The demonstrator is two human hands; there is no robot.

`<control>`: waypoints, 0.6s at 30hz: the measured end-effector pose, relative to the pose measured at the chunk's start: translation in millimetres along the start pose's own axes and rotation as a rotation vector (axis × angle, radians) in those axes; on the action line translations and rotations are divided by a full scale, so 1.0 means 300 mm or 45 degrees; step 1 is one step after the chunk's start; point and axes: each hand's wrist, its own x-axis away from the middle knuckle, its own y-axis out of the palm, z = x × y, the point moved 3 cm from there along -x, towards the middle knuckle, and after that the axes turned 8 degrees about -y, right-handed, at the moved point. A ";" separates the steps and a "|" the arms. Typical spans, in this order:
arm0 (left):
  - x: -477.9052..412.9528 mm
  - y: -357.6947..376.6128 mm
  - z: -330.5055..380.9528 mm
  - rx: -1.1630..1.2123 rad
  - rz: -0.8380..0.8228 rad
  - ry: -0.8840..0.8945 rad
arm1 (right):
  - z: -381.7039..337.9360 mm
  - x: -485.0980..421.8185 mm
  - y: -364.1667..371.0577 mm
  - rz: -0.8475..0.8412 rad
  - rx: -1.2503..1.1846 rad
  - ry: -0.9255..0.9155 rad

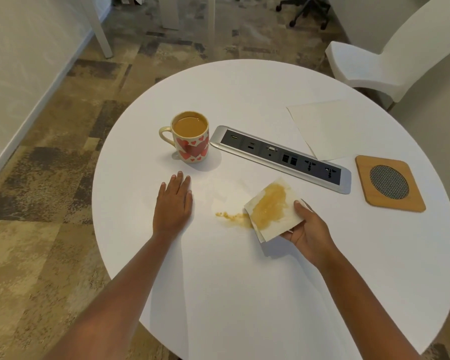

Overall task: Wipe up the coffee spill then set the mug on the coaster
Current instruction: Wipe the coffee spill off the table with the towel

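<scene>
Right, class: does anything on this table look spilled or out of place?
Yes. A coffee spill streaks the table beside the stained napkin in the right hand; the mug stands far from its coaster.

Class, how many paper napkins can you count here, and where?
2. A coffee-stained napkin is held in the right hand, beside the spill. A clean napkin lies flat beyond the power strip. The held one is folded, perhaps hiding another.
</scene>
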 end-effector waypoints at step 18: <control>0.009 -0.014 0.012 0.054 0.028 0.051 | 0.031 0.058 -0.138 0.214 0.208 -0.023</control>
